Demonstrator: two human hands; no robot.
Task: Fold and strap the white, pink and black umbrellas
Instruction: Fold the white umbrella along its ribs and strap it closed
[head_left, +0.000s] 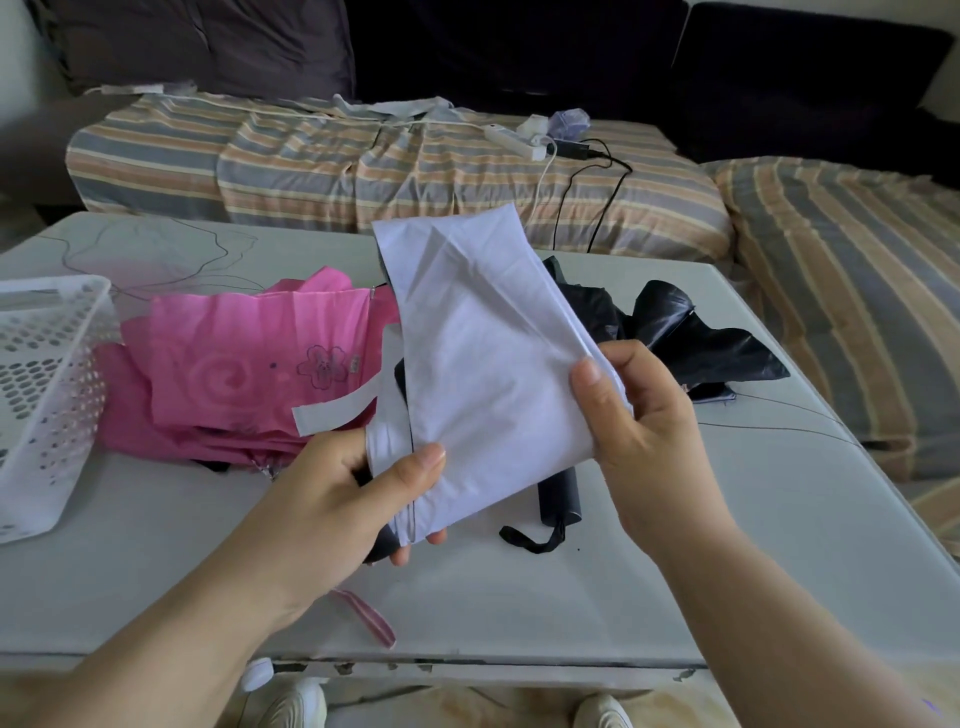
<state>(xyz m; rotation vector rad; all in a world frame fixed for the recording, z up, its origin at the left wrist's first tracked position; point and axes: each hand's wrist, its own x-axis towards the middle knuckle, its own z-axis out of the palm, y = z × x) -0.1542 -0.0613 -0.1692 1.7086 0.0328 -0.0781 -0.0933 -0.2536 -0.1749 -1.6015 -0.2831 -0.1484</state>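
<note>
Hands (332, 483) gripping white umbrella (478, 353), tip up-left

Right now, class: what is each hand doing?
Left hand: grips the white umbrella near its handle end.
Right hand: pinches its canopy edge.

three umbrellas (483, 332), one white basket (47, 395), two hands (332, 499)

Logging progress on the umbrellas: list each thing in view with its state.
white umbrella: held up, canopy loose, unstrapped
white strap: hanging free
pink umbrella: lying crumpled on the table, unstrapped
black umbrella: lying on the table, canopy loose
left hand: grips white umbrella's lower end
right hand: pinches canopy edge
basket: tilted
</note>
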